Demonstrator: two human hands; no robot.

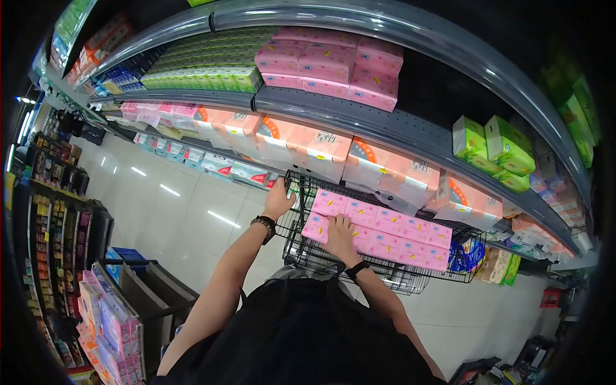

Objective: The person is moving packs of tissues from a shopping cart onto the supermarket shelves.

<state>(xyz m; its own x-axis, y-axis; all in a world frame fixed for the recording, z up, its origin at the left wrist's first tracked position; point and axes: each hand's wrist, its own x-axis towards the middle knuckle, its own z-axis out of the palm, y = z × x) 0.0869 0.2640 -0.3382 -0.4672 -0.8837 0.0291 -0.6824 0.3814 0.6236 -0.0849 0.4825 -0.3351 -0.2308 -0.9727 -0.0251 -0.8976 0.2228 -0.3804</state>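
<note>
A black wire cart point(298, 240) stands before me, with two rows of pink tissue packs point(391, 244) on top of it. My left hand point(279, 200) is closed round the cart's left wire edge; a dark band circles that wrist. On the left part of the tissue packs rests my right hand point(340, 237), its fingers spread over their tops and a black watch on the wrist. The packs have small yellow marks and blue logos. Under the right palm, the pack surface is hidden.
A grey shelf point(308, 119) curves across the front, holding stacked pink packs point(327, 64) and green packs point(494, 147). Large peach packages point(308, 144) sit below, close to the cart. A divided cart point(160, 289) with more packs stands at lower left on the tiled floor point(167, 199).
</note>
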